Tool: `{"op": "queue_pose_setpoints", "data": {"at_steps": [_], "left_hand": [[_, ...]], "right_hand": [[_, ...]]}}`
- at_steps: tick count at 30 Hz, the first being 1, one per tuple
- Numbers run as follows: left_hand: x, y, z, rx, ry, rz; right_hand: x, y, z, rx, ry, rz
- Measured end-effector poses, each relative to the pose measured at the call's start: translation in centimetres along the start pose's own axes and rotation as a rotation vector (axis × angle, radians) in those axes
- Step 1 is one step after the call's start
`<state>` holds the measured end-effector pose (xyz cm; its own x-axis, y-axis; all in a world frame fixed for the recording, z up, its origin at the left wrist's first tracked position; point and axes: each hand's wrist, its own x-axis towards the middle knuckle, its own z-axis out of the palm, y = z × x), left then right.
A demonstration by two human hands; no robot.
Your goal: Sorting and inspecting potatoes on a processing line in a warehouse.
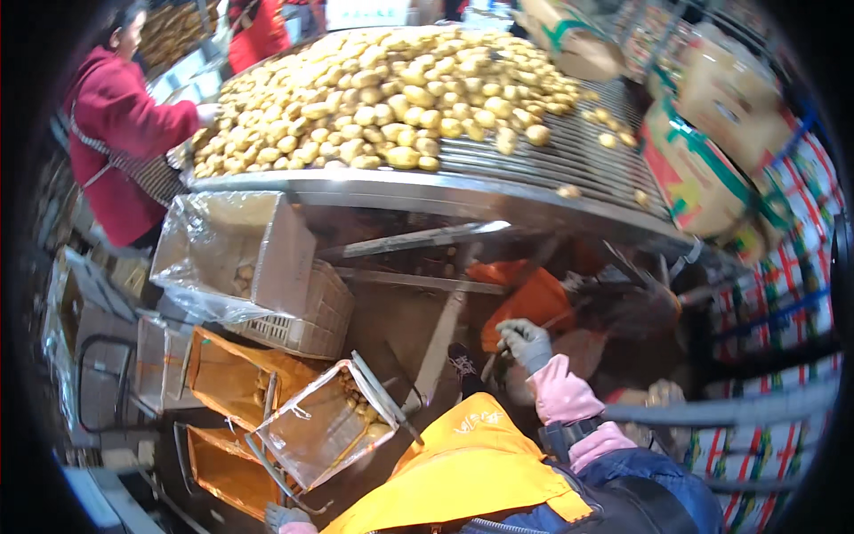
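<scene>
My left hand (286, 517), in a grey glove, is at the bottom edge beside the metal frame (283, 472) of a clear-lined bag holder (302, 436). Its fingers are partly cut off and small, so their grip is unclear. Several potatoes (360, 405) lie inside that holder. Stretched out in front of me is my right hand (527, 343), gloved and with a pink sleeve. Its fingers are loosely bent and apart, with nothing visible in them. Behind it lies an orange bag (525, 298), under the sorting table. Two orange-lined bag holders (233, 378) stand left of the clear one.
A slatted metal sorting table (525, 165) heaped with potatoes (391, 98) spans the far side. A plastic-lined box (285, 254) rests on a crate (325, 311). At left, a person in a red top (120, 133) reaches to the potatoes. Cartons (703, 169) are stacked at right.
</scene>
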<state>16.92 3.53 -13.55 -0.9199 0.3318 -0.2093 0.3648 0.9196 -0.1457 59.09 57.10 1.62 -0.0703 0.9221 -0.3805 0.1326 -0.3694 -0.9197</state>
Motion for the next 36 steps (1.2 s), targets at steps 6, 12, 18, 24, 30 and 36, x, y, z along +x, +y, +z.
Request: {"op": "queue_pose_setpoints", "data": {"at_steps": [6,12,18,24,30,36], "left_hand": [[-9.7,-3.0,-2.8,-0.047,0.097,-0.533],[-17.5,10.5,-18.7,-0.216,0.003,-0.809],[-14.8,29.0,-21.3,-1.188,0.257,-0.721],[-6.5,38.7,-21.1,-1.288,0.353,-0.423],[5.1,45.4,-27.1,-1.729,0.439,-0.248],[10.6,47.8,-30.0,-1.679,0.393,-0.107]], "right_hand": [[11.1,-9.1,4.4,0.082,-0.358,-0.303],[14.7,-18.3,6.5,-0.086,-0.368,-0.650],[17.3,-22.6,13.3,-0.388,-0.637,-0.965],[18.2,-26.9,18.8,-0.843,-0.824,-1.177],[22.1,-31.2,19.5,-1.046,-0.843,-1.220],[26.5,-32.6,21.9,-1.003,-0.885,-1.284]]}}
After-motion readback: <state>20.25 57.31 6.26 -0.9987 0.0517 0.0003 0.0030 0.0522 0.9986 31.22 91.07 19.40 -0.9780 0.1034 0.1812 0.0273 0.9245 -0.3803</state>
